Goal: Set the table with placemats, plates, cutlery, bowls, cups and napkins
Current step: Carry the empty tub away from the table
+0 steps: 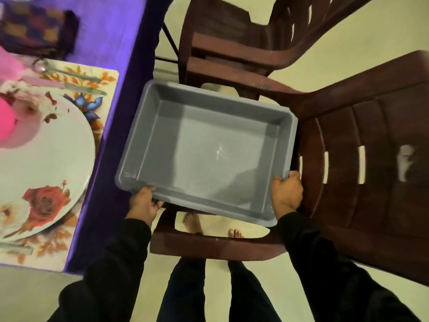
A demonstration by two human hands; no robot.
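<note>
The grey tub (206, 149) is being held empty above the chair (362, 159), gripped at its near corners by the left hand (145, 203) and right hand (286, 194); the plate (46, 159) is lying leftward on the table (111, 31).

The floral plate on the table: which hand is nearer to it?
Left. The left hand grips the grey tray's near-left corner, just right of the plate. The right hand grips the near-right corner, across the tray.

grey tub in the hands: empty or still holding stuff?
Empty. The grey tub shows its bare floor and inner walls, with nothing inside. The left hand and right hand grip its near rim above the chair.
</note>
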